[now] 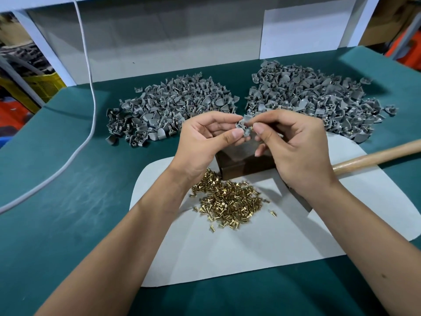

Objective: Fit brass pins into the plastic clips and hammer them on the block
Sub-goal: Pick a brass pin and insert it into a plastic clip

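- Nearest you: a pale paper sheet (227,252) lies on the green table (68,201); its near edge stops short of the table's near margin, with bare green cloth to the left of it.
- On the sheet: a loose heap of brass pins (230,199) lies between your forearms, the pins pointing every way, with a few strays just off the heap's near and right edges.
- Behind the heap: the dark block (241,166) stands on the sheet, its top face largely hidden under your hands.
- Your left hand (205,142) pinches a grey plastic clip (243,126) between thumb and fingertips, above the block. The clip's long axis runs roughly from near-left to far-right, its broad face turned toward you.
- Your right hand (293,147) is curled, thumb and forefinger meeting at the clip's right edge, where a glint of brass shows. Whether a pin is seated cannot be told.
- Right of the block: a wooden hammer handle (376,156) lies on the table, its long axis running out to the right edge of view. The head is hidden behind your right wrist.
- Farther back: two piles of grey clips, a left pile (168,108) and a right pile (314,99), with a strip of bare cloth between them.
- Far left: a white cable (88,110) curves across the table.
- Farthest: a white back panel (173,35) closes the bench.
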Demonstrator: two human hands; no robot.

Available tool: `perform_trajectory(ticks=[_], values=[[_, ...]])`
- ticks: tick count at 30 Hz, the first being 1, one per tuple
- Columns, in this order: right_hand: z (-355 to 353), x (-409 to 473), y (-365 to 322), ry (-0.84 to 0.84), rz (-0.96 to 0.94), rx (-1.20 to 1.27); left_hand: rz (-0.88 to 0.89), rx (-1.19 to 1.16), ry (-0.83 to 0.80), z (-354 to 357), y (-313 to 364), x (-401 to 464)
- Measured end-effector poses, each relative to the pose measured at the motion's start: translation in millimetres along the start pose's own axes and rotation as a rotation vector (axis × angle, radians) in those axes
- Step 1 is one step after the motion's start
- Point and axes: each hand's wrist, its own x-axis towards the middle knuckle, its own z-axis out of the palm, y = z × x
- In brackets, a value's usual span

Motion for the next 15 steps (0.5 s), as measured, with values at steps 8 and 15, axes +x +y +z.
perform_trajectory(ticks=[8,15], values=[[-0.9,-0.2,-2.5,0.065,-0.035,-0.091,-0.048,0.006,-0.017,0.2,-0.9,-0.2],[-2.6,-0.4,-3.2,0.056,-0.068,-0.219,-0.055,0.048,-0.010,1.2,-0.4,0.2]])
